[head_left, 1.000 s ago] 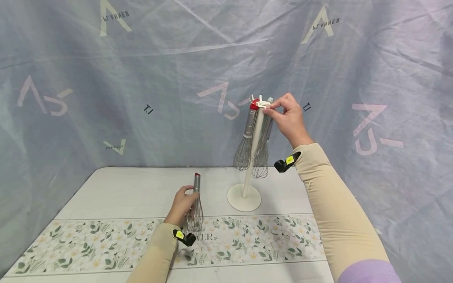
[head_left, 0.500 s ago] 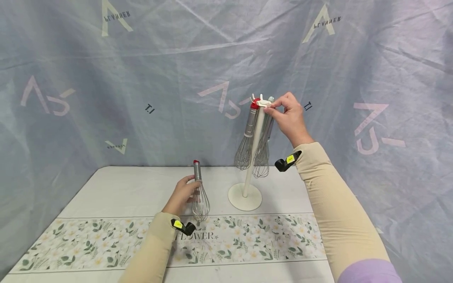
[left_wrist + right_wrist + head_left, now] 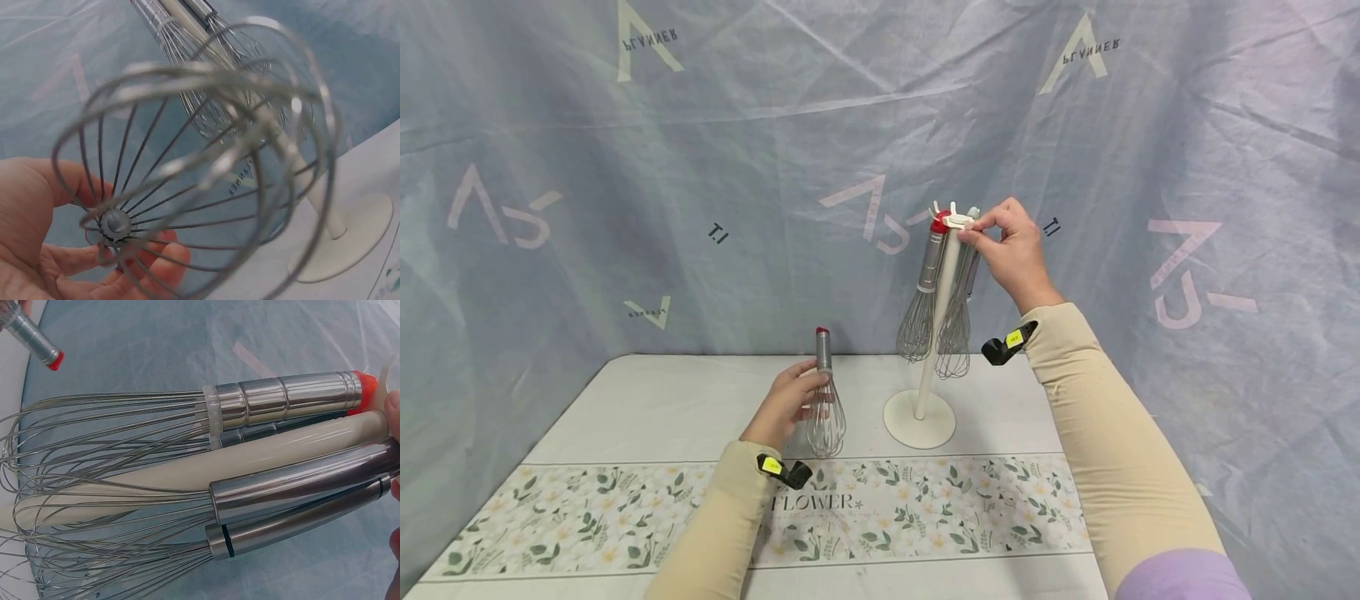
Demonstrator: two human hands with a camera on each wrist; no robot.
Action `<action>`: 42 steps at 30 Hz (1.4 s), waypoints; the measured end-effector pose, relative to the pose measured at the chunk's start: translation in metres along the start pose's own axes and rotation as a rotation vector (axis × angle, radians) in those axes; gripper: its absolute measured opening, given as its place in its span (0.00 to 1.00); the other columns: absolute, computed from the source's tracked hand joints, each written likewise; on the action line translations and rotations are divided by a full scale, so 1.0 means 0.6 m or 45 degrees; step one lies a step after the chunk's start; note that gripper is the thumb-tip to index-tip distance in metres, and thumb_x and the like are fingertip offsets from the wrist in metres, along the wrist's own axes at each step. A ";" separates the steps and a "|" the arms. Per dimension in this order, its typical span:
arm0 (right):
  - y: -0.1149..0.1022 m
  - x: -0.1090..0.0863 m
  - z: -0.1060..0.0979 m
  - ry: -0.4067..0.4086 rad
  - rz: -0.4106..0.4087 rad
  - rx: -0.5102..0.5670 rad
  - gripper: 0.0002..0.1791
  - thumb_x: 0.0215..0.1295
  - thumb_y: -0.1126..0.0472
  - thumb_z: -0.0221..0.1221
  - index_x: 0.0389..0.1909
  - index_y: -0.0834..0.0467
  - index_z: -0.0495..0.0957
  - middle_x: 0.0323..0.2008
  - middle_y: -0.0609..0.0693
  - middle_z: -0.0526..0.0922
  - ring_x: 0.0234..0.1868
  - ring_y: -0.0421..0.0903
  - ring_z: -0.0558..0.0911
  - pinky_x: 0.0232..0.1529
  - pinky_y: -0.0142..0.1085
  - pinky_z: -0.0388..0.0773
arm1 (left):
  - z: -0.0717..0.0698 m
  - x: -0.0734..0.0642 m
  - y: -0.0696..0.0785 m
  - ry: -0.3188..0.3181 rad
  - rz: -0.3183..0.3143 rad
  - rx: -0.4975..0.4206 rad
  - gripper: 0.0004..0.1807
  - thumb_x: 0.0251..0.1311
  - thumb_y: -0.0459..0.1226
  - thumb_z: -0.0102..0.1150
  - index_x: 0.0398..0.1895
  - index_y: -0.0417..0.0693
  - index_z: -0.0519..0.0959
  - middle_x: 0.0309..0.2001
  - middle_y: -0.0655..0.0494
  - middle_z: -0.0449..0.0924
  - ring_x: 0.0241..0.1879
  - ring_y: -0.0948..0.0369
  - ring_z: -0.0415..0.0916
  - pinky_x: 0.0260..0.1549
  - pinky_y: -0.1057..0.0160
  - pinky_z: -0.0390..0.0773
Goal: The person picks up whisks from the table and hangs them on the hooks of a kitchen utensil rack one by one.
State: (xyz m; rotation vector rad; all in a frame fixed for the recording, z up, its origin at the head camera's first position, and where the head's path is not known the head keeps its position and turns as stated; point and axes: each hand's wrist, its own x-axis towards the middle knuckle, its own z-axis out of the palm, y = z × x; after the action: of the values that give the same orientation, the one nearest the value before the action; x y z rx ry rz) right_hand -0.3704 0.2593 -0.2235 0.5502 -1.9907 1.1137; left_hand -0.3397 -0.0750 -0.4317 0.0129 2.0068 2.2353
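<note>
My left hand (image 3: pixel 786 402) grips a wire whisk (image 3: pixel 824 352) with a silver handle and red tip, where the handle meets the wires. The whisk stands handle up, left of a cream stand (image 3: pixel 919 425). In the left wrist view its wire loops (image 3: pixel 115 224) fill the middle, seen end-on. With thumb and fingers, my right hand (image 3: pixel 1017 254) pinches the hooked top (image 3: pixel 958 221) of the stand. Several whisks hang from there: one red-tipped whisk (image 3: pixel 287 400) and two plainer silver ones, including a thick-handled whisk (image 3: pixel 306 478). Another handle is partly hidden behind the red-tipped one.
The white table covering (image 3: pixel 700 400) carries a floral band (image 3: pixel 647 517) across its front part. A grey-blue cloth backdrop (image 3: pixel 737 167) hangs behind and at both sides. The stand's round base sits right of the left hand's whisk.
My left hand has lifted the whisk up and slightly right, farther over the table. The right hand stays at the stand's top, and the hanging whisks look the same.
</note>
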 end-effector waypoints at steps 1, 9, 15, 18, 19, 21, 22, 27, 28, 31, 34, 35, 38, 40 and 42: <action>0.000 0.000 0.000 0.000 0.000 0.002 0.12 0.60 0.59 0.73 0.29 0.61 0.80 0.31 0.42 0.66 0.28 0.41 0.60 0.31 0.34 0.56 | 0.001 -0.001 0.004 -0.003 0.010 -0.001 0.33 0.71 0.37 0.58 0.76 0.47 0.62 0.51 0.48 0.79 0.37 0.59 0.84 0.40 0.54 0.85; 0.000 0.000 0.000 -0.005 0.002 0.016 0.12 0.60 0.59 0.73 0.29 0.62 0.80 0.32 0.43 0.66 0.28 0.41 0.60 0.30 0.34 0.56 | 0.012 -0.012 0.047 0.019 0.090 0.043 0.35 0.70 0.37 0.61 0.77 0.51 0.60 0.53 0.43 0.78 0.42 0.53 0.83 0.39 0.51 0.86; 0.002 0.001 -0.001 0.008 -0.013 0.005 0.12 0.60 0.59 0.73 0.28 0.62 0.80 0.31 0.42 0.66 0.28 0.41 0.60 0.30 0.34 0.56 | 0.022 -0.019 0.077 0.019 0.185 0.082 0.36 0.69 0.35 0.62 0.77 0.56 0.60 0.55 0.42 0.78 0.40 0.53 0.82 0.38 0.48 0.85; 0.002 0.001 -0.002 0.013 -0.018 -0.004 0.12 0.61 0.59 0.73 0.29 0.62 0.80 0.32 0.43 0.66 0.28 0.41 0.60 0.31 0.34 0.56 | 0.027 -0.023 0.091 0.032 0.243 0.114 0.37 0.67 0.34 0.63 0.77 0.58 0.60 0.53 0.43 0.79 0.37 0.56 0.82 0.33 0.53 0.85; 0.001 0.001 -0.002 0.012 -0.016 -0.005 0.12 0.61 0.59 0.72 0.29 0.62 0.80 0.32 0.43 0.67 0.29 0.41 0.60 0.31 0.34 0.56 | 0.029 -0.026 0.096 0.038 0.260 0.121 0.37 0.67 0.33 0.63 0.76 0.59 0.60 0.51 0.44 0.79 0.36 0.57 0.81 0.31 0.54 0.84; 0.001 0.000 -0.001 0.004 -0.012 -0.011 0.12 0.61 0.59 0.72 0.29 0.61 0.80 0.32 0.44 0.67 0.29 0.41 0.61 0.32 0.35 0.56 | 0.033 -0.030 0.105 0.048 0.289 0.142 0.38 0.66 0.33 0.64 0.76 0.60 0.61 0.49 0.45 0.79 0.35 0.58 0.81 0.28 0.56 0.84; 0.001 0.000 -0.001 -0.002 -0.007 -0.014 0.12 0.61 0.59 0.72 0.29 0.61 0.80 0.32 0.44 0.66 0.30 0.42 0.61 0.32 0.35 0.56 | 0.035 -0.033 0.109 0.051 0.303 0.152 0.38 0.66 0.32 0.64 0.75 0.60 0.61 0.47 0.46 0.78 0.35 0.58 0.81 0.27 0.57 0.83; 0.003 0.000 0.000 -0.014 -0.008 -0.015 0.11 0.62 0.58 0.71 0.30 0.61 0.81 0.32 0.44 0.66 0.31 0.42 0.61 0.33 0.35 0.57 | 0.044 -0.042 0.128 0.040 0.386 0.199 0.40 0.64 0.32 0.66 0.75 0.61 0.59 0.45 0.47 0.74 0.35 0.57 0.80 0.26 0.57 0.82; 0.004 0.001 0.000 -0.009 -0.015 -0.004 0.12 0.62 0.59 0.71 0.30 0.61 0.81 0.32 0.44 0.66 0.31 0.41 0.61 0.33 0.35 0.57 | 0.046 -0.043 0.131 0.036 0.410 0.211 0.40 0.63 0.32 0.66 0.75 0.61 0.59 0.45 0.47 0.73 0.35 0.56 0.79 0.26 0.57 0.82; 0.008 0.002 0.001 0.005 -0.037 0.021 0.11 0.62 0.59 0.71 0.29 0.62 0.81 0.32 0.44 0.66 0.32 0.42 0.62 0.33 0.34 0.57 | 0.052 -0.046 0.141 0.029 0.477 0.244 0.40 0.63 0.32 0.66 0.75 0.60 0.59 0.46 0.46 0.72 0.34 0.56 0.78 0.24 0.59 0.80; 0.011 0.002 0.002 0.016 -0.052 0.037 0.11 0.61 0.60 0.72 0.29 0.63 0.81 0.32 0.44 0.66 0.32 0.41 0.63 0.33 0.34 0.57 | 0.059 -0.048 0.147 0.036 0.521 0.281 0.41 0.62 0.31 0.67 0.75 0.59 0.60 0.46 0.45 0.70 0.31 0.56 0.75 0.22 0.59 0.81; 0.011 0.001 0.002 0.016 -0.055 0.039 0.11 0.61 0.60 0.72 0.29 0.63 0.81 0.32 0.44 0.66 0.32 0.41 0.63 0.33 0.34 0.57 | 0.062 -0.049 0.148 0.041 0.532 0.296 0.41 0.62 0.32 0.67 0.75 0.59 0.60 0.46 0.45 0.70 0.31 0.57 0.74 0.22 0.59 0.81; 0.011 0.000 0.004 0.009 -0.054 0.037 0.11 0.61 0.60 0.72 0.29 0.62 0.81 0.32 0.44 0.66 0.33 0.41 0.63 0.33 0.35 0.58 | 0.070 -0.051 0.154 0.060 0.564 0.340 0.41 0.62 0.32 0.67 0.75 0.60 0.60 0.47 0.45 0.70 0.30 0.57 0.72 0.22 0.58 0.82; 0.012 0.000 0.004 0.000 -0.052 0.030 0.11 0.62 0.59 0.71 0.29 0.61 0.81 0.32 0.45 0.66 0.34 0.42 0.63 0.33 0.35 0.58 | 0.077 -0.051 0.159 0.073 0.594 0.380 0.41 0.62 0.31 0.67 0.75 0.60 0.60 0.47 0.46 0.70 0.29 0.56 0.72 0.23 0.57 0.82; 0.014 0.000 0.004 -0.003 -0.050 0.018 0.11 0.62 0.58 0.71 0.29 0.60 0.80 0.32 0.45 0.66 0.34 0.43 0.63 0.34 0.35 0.58 | 0.087 -0.050 0.166 0.089 0.634 0.437 0.41 0.61 0.32 0.68 0.75 0.60 0.60 0.46 0.46 0.71 0.29 0.55 0.73 0.24 0.57 0.81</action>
State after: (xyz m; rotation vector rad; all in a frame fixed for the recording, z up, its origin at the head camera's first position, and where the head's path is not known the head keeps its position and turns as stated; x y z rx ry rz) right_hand -0.3770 0.2618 -0.2288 0.5956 -1.9672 1.1044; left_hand -0.3144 -0.0368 -0.3247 0.5314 2.6357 2.1179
